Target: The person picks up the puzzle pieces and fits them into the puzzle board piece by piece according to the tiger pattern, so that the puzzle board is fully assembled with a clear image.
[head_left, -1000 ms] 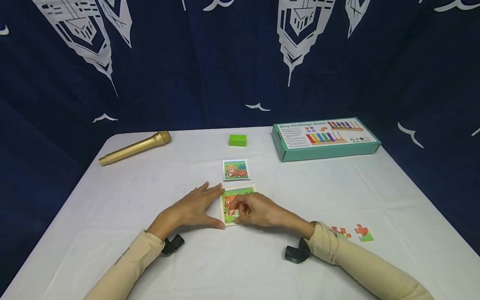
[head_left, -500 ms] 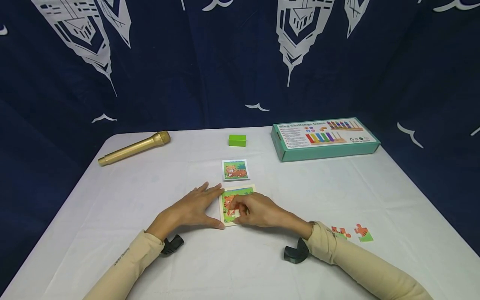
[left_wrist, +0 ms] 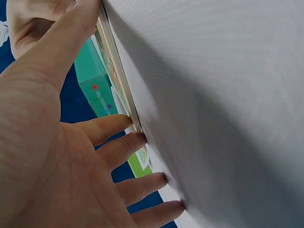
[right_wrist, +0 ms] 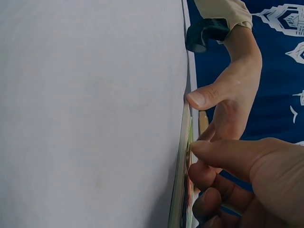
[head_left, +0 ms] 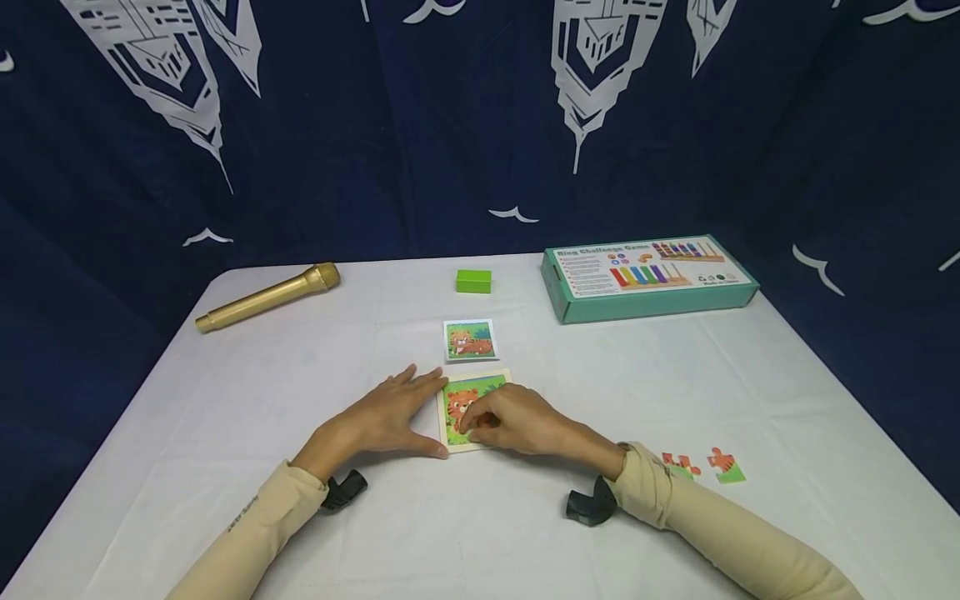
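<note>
A shallow-framed tiger jigsaw puzzle [head_left: 459, 402] lies flat on the white table. My left hand [head_left: 390, 412] is spread along its left side, index finger at the far corner and thumb by the near corner; the left wrist view shows straight fingertips [left_wrist: 137, 137] touching the frame edge. Over the puzzle's right part, my right hand [head_left: 521, 421] has thumb and index finger curled together against the picture. They pinch a puzzle piece, mostly hidden by the fingers [right_wrist: 202, 173]. Two loose pieces, one red and green [head_left: 726, 467] and another [head_left: 681, 463] partly behind the right sleeve, lie at right.
Just beyond the puzzle is a small tiger picture card [head_left: 471, 340], with a green block [head_left: 474, 282] farther back. A gold microphone [head_left: 270, 298] lies at the back left. A green game box [head_left: 651, 279] sits at the back right.
My right thumb and fingers have shifted slightly on the puzzle, and more of the tiger's face shows. The left hand stays in place.
</note>
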The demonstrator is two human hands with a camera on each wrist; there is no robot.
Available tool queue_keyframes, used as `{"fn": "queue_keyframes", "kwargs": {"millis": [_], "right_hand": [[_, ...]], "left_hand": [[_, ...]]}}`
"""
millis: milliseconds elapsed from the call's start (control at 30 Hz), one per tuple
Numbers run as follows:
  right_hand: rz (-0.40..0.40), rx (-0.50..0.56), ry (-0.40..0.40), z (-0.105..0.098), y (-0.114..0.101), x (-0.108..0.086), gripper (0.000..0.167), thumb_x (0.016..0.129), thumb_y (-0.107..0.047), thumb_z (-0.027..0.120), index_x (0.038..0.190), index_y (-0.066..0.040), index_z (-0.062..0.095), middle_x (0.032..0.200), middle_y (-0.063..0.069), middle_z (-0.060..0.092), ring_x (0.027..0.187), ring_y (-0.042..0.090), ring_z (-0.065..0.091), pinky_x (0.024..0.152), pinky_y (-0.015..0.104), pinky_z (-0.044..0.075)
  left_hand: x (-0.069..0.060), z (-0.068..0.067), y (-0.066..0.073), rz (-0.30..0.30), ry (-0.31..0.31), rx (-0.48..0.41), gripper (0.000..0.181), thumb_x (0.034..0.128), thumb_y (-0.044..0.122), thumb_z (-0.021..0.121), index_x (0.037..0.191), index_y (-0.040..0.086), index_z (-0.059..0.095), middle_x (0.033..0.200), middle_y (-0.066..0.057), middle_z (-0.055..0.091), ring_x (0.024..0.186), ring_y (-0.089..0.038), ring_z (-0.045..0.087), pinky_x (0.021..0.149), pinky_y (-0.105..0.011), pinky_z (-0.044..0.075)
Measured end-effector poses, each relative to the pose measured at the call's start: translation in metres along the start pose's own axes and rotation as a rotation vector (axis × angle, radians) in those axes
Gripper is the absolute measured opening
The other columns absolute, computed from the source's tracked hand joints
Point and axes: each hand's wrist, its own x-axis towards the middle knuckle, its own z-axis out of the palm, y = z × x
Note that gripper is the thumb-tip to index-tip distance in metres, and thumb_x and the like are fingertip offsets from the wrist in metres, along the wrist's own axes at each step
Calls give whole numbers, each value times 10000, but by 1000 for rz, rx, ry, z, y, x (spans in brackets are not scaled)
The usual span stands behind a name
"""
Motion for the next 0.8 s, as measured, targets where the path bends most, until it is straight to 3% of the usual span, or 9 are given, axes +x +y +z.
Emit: {"fn": "queue_keyframes", "kwargs": {"millis": [267, 500, 733, 800], "right_hand": [[-19, -8, -51, -5, -1, -6, 146, 898, -175, 676, 1013, -171, 766, 828, -129, 678, 684, 1, 488, 612, 185, 420], [-67, -108, -89, -6, -3, -8, 231, 924, -163, 627, 1126, -196, 734, 970, -101, 707, 724, 21, 513, 652, 196, 435], [-49, -113, -122, -8, -4, -10, 258, 936, -179, 617, 1172, -224, 711, 817, -124, 657, 637, 36, 465, 555, 193, 369], [-57, -107, -122, -10, -4, -14, 275, 939, -180, 612, 1197, -228, 696, 865, -134, 665, 661, 34, 480, 568, 195, 381]], "left_hand": [[-1, 0, 0, -8, -8, 6, 1052, 680, 647, 748, 1496, 124, 339, 1576, -45, 245, 1458, -370, 112, 1160, -549, 149], [-1, 0, 0, -8, -5, -2, 1055, 677, 650, 748, 1495, 124, 340, 1578, -44, 243, 1459, -368, 104, 1164, -542, 141], [0, 0, -1, -6, -3, -6, 1051, 677, 643, 753, 1495, 128, 342, 1576, -44, 245, 1459, -367, 107, 1164, -541, 145], [0, 1, -1, -1, -3, -3, 1051, 677, 647, 750, 1494, 124, 344, 1575, -48, 250, 1458, -370, 112, 1161, -546, 149]]}}
